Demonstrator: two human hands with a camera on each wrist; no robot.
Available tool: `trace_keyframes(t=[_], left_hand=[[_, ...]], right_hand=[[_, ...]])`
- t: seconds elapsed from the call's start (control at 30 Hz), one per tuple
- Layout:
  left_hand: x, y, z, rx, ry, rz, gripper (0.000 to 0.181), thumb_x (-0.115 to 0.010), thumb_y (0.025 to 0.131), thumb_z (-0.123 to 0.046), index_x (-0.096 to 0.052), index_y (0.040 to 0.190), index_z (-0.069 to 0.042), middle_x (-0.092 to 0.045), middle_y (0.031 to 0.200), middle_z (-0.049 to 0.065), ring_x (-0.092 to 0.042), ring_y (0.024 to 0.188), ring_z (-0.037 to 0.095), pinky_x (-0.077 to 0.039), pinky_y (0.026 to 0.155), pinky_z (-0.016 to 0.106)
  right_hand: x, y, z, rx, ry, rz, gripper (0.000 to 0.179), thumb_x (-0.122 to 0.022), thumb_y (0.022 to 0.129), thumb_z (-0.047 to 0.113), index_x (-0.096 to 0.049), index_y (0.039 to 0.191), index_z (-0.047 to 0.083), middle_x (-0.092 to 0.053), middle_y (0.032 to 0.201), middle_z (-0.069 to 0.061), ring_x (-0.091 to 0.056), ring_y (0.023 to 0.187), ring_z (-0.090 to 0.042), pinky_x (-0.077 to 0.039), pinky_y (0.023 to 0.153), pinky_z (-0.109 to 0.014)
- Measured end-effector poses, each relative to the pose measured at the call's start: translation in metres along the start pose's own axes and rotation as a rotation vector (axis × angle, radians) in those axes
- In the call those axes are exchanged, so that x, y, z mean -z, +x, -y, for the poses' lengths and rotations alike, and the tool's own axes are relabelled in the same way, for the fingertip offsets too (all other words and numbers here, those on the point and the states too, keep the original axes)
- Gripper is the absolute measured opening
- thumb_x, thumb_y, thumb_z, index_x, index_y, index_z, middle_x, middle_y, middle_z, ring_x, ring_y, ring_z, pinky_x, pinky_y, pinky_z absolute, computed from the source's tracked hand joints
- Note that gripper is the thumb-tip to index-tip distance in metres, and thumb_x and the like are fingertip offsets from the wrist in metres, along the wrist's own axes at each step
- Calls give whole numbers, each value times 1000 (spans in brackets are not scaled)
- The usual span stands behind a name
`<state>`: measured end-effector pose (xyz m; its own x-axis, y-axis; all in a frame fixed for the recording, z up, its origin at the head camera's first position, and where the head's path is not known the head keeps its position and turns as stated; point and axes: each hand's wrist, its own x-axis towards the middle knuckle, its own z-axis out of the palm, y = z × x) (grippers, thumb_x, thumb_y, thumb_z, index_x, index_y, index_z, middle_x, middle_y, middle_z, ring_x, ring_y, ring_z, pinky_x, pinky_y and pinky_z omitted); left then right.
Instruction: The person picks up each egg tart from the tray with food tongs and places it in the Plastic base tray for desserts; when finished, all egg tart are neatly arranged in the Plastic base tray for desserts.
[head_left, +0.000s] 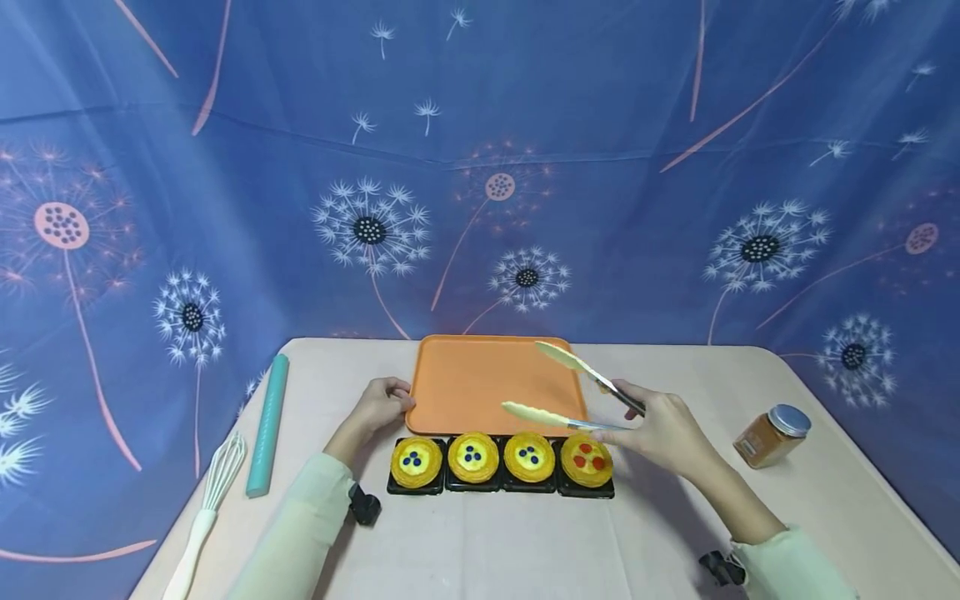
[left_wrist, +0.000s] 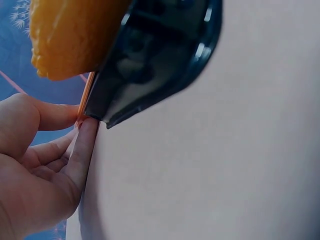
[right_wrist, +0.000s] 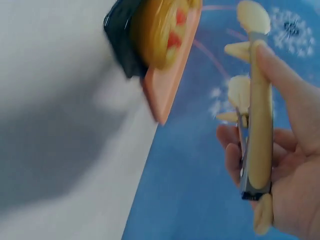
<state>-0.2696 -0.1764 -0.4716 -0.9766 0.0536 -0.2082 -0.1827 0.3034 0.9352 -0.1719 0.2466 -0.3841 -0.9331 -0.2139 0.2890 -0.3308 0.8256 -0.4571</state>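
My left hand [head_left: 381, 404] is at the left edge of an orange tray [head_left: 472, 375], and the left wrist view shows its thumb and fingers [left_wrist: 57, 117] pinching the rim. Pale-yellow-tipped tongs [head_left: 561, 357] are gripped in my right hand [head_left: 667, 429], their two arms spread apart over the tray's right side. Nothing sits between the tips. In front of the tray stands a row of egg tarts in black plastic holders [head_left: 594, 492]. The rightmost tart [head_left: 587, 459] has red pieces on top; the others, such as the leftmost tart [head_left: 416, 462], carry blue dots.
A teal rolling pin [head_left: 267, 425] and a white-handled whisk [head_left: 213, 492] lie on the left of the cream table [head_left: 525, 542]. On the right is a brown jar with a silver-blue lid [head_left: 772, 435]. A blue dandelion-print cloth [head_left: 600, 208] hangs behind.
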Motion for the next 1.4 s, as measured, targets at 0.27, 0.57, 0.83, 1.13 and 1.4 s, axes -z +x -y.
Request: trace_keyframes(t=[0.27,0.57,0.83,1.13,1.4], left_hand=[[6,3,2,-8,-6,-7,26,-63,91,5,-58,116,9,-55,91,11,-52,75,17,-52,64,28],[8,2,2,-5,-23,-9,24,-63,90,6,-58,114,9,-55,89,10,-53,73,16,-55,64,30],[8,0,1,-1,-13,-5,25,-64,91,5,-57,115,8,-54,91,10,-53,75,17,-55,66,30],[6,3,0,-7,10,-9,25,-65,90,3,-59,113,8,-56,89,9,-55,74,17,-55,65,29],[5,3,1,-8,9,-10,24,-66,89,3,-60,112,8,-58,89,10,-56,73,17,-55,64,29]], right_hand=[[13,14,-43,-174,-117,-95,85,-84,73,53,-59,129,-5,-65,75,-12,-55,63,-26,-41,53,-39],[-5,22,-79,-369,-152,-42,63,-78,81,51,-57,93,-7,-52,68,-13,-49,58,-28,-37,47,-36],[-18,22,-81,-394,-163,-8,55,-75,82,51,-45,69,7,-42,61,-6,-44,55,-25,-33,47,-35],[-17,18,-73,-491,-241,74,60,-72,80,61,-44,62,11,-42,59,-5,-43,54,-24,-33,45,-37],[-18,9,-58,-497,-288,162,59,-71,83,58,-56,75,1,-49,61,-9,-48,53,-24,-38,45,-37]])
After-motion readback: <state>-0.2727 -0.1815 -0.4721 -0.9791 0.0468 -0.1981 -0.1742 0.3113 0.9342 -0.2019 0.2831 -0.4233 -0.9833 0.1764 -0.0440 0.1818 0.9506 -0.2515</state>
